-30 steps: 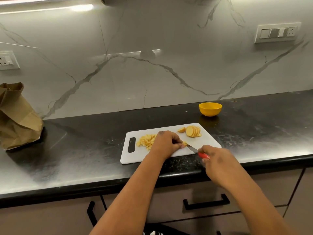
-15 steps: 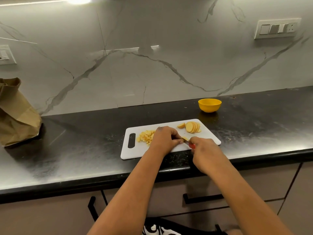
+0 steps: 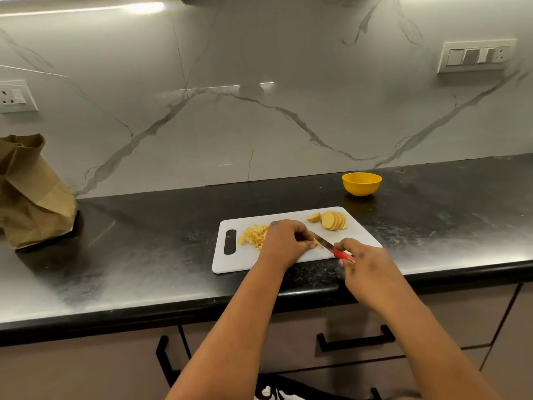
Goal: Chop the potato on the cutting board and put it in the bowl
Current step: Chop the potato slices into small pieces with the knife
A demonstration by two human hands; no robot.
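Note:
A white cutting board (image 3: 245, 259) lies on the black counter. My left hand (image 3: 285, 242) holds down a small potato piece (image 3: 317, 243) near the board's middle, fingers curled over it. My right hand (image 3: 364, 262) grips the red handle of a knife (image 3: 331, 246), whose blade rests against that piece. A pile of chopped potato bits (image 3: 253, 236) sits left of my left hand. A fanned row of round potato slices (image 3: 333, 220) lies at the board's far right corner. The yellow bowl (image 3: 361, 183) stands behind the board, its inside hidden.
A crumpled brown paper bag (image 3: 31, 189) stands at the far left of the counter (image 3: 144, 255). The marble wall carries a switch panel (image 3: 476, 55) on the right and a socket (image 3: 13, 96) on the left. Drawer handles (image 3: 356, 340) show below the counter edge.
The knife slid forward into the potato piece half a second ago and has now drawn back toward me. My left hand stays on the piece.

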